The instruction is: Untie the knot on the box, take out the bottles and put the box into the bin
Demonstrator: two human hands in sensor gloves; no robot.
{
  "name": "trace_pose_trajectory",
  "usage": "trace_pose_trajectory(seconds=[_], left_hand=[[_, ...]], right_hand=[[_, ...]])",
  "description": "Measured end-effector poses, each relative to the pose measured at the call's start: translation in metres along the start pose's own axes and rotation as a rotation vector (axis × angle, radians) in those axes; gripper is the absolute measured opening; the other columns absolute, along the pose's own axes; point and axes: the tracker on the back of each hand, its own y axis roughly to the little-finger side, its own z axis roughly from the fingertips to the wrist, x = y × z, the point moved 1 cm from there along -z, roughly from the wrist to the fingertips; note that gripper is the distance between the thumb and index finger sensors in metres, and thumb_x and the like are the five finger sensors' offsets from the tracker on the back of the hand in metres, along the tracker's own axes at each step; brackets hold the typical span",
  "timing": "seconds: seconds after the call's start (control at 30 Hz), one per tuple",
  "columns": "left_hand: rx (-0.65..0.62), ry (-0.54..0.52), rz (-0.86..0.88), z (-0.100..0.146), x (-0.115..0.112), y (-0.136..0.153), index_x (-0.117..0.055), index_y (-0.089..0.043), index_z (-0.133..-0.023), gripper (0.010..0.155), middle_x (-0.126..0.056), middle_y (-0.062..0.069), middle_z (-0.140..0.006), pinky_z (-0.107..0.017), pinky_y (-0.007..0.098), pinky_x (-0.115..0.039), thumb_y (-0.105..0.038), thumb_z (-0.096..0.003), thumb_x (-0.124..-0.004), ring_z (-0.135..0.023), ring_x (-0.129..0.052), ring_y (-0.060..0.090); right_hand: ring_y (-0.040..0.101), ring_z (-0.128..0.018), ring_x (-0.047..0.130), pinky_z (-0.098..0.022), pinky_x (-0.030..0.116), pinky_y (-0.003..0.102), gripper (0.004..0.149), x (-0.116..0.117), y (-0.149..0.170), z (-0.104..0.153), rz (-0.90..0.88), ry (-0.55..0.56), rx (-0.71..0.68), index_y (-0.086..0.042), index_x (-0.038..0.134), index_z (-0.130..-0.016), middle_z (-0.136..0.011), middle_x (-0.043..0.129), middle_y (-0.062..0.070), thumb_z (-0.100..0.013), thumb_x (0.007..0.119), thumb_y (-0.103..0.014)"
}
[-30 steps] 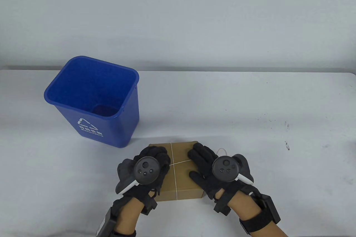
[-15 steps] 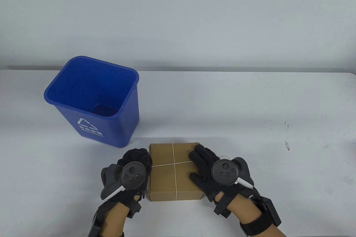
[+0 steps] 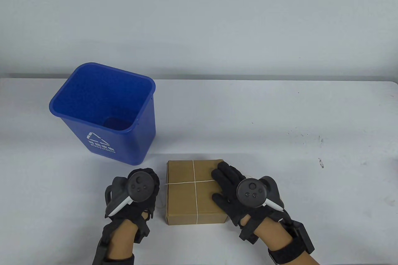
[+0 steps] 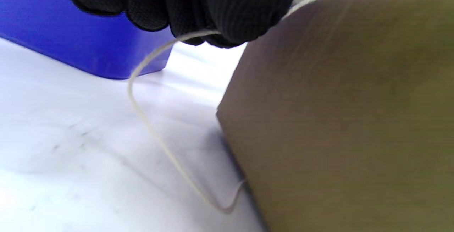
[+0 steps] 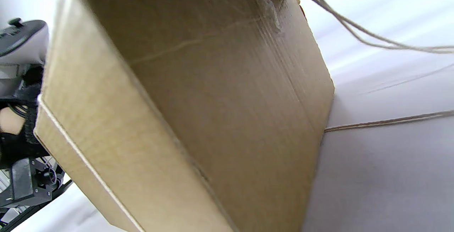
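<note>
A shut brown cardboard box lies on the white table, bound crosswise with pale string. My left hand sits just left of the box, fingers curled; in the left wrist view its fingertips pinch the string, which loops down to the box's bottom edge. My right hand lies flat on the box's right part, fingers straight. The right wrist view shows the box's side and loose string on the table. No bottles are visible.
An empty blue bin with a white recycling mark stands at the left, behind the box; its wall shows in the left wrist view. The white table ends at a grey wall behind.
My left hand has slid off the box top to the left, drawing the string out sideways. The right hand and the box have stayed put.
</note>
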Motion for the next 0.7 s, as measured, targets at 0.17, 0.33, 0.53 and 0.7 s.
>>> trace_pose_trajectory(seconds=[0.17, 0.33, 0.53, 0.7], left_hand=[[0.067, 0.045, -0.005, -0.006, -0.006, 0.013, -0.076, -0.006, -0.089, 0.045, -0.058, 0.014, -0.107, -0.07, 0.065, -0.055, -0.025, -0.0486, -0.073, -0.102, -0.054, 0.049], [0.16, 0.101, 0.013, -0.009, -0.012, 0.031, -0.077, -0.005, -0.089, 0.045, -0.056, 0.015, -0.108, -0.07, 0.065, -0.052, -0.024, -0.0488, -0.074, -0.102, -0.05, 0.05], [0.234, 0.129, 0.03, -0.011, -0.017, 0.046, -0.076, -0.004, -0.089, 0.045, -0.053, 0.016, -0.109, -0.071, 0.066, -0.048, -0.024, -0.0491, -0.075, -0.103, -0.046, 0.051], [0.313, 0.15, 0.012, -0.012, -0.021, 0.058, -0.076, -0.005, -0.089, 0.045, -0.051, 0.016, -0.109, -0.072, 0.067, -0.045, -0.024, -0.049, -0.075, -0.104, -0.043, 0.051]], right_hand=[[0.06, -0.097, 0.037, -0.062, 0.039, 0.074, 0.072, 0.0, 0.0, 0.0, 0.0, 0.0, 0.0, -0.01, 0.036, -0.107, -0.112, 0.018, 0.015, -0.051, 0.06, -0.047], [0.06, -0.097, 0.037, -0.062, 0.039, 0.074, 0.072, 0.0, 0.0, 0.0, -0.004, -0.002, 0.002, -0.01, 0.035, -0.107, -0.112, 0.017, 0.015, -0.051, 0.06, -0.047], [0.06, -0.097, 0.038, -0.062, 0.04, 0.074, 0.072, 0.0, 0.0, 0.0, -0.004, -0.005, 0.002, -0.01, 0.035, -0.107, -0.112, 0.017, 0.015, -0.051, 0.06, -0.047], [0.06, -0.097, 0.038, -0.062, 0.04, 0.074, 0.072, 0.0, 0.0, 0.0, -0.004, -0.007, 0.003, -0.01, 0.035, -0.107, -0.112, 0.017, 0.015, -0.051, 0.06, -0.047]])
